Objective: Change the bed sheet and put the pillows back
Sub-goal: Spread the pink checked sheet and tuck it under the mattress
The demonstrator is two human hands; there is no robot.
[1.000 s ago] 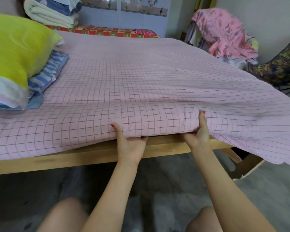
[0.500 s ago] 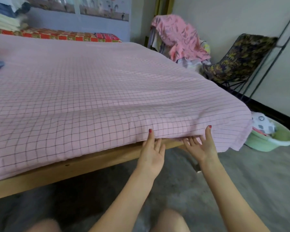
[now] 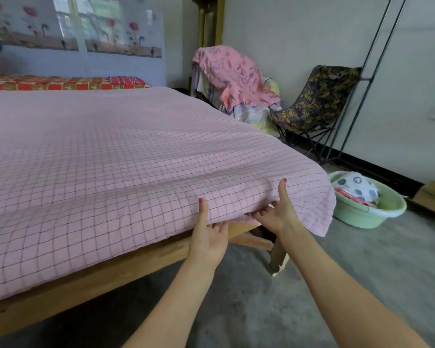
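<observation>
Fingertips (image 3: 219, 225) hidden under sheet (image 3: 136, 156)

No words, labels, brand names or numbers can be read anywhere in the frame. The wall panels (image 3: 73, 23) at the upper left carry only painted red flowers, and the white cloth (image 3: 357, 187) in the green basin (image 3: 377, 217) at the right shows only dark spots.
</observation>
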